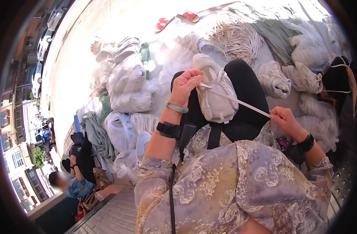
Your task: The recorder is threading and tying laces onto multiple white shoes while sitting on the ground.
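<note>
A pale, off-white sneaker (219, 103) rests sole-down across my lap, between my black-trousered thighs. From its lacing area a flat white shoelace (244, 103) stretches out to the right. My right hand (285, 119) pinches this lace between thumb and fingers, pulled away from the shoe. On the shoe's left side, my left hand (186, 85) has thumb and fingers closed on lace close to the eyelets; the fingers hide part of it. Both wrists wear black straps, and a pale bangle sits on my left wrist.
A heap of loose white laces (242, 41) lies beyond my knees. Pale shoes (274, 80) stand to the right. Plastic-wrapped bundles (127, 85) are stacked on the left, near green cloth (96, 132). Red sandals (190, 16) lie farther off. Another person (79, 187) sits at the lower left.
</note>
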`<state>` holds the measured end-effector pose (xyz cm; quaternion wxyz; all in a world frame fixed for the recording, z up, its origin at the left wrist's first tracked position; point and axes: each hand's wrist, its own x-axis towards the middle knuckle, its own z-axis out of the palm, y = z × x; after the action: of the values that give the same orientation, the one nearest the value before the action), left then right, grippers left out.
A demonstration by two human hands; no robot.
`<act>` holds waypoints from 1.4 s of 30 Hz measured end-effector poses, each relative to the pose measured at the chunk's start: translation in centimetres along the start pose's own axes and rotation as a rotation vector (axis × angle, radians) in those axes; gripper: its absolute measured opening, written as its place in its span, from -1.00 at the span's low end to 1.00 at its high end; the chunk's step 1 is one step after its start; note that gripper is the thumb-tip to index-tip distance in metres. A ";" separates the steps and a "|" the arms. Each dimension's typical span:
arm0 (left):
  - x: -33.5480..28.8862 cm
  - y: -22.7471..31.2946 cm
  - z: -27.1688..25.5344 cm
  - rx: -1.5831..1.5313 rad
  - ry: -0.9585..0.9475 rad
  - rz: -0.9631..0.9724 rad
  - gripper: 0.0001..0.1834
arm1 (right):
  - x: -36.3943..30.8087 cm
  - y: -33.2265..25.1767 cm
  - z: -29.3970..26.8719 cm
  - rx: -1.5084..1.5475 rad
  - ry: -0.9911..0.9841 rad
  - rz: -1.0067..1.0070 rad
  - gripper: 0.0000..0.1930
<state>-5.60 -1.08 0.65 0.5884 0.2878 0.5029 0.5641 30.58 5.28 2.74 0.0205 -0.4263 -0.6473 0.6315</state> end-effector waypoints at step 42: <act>-3.9 -3.5 0.4 1.211 0.024 0.095 -0.28 | 12.9 -6.3 8.2 -0.716 0.056 -0.552 -0.60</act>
<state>-3.37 -5.45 -1.35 0.2885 0.5872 0.7276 0.2064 14.46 7.22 -0.27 0.0568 -0.2348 -0.9136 0.3272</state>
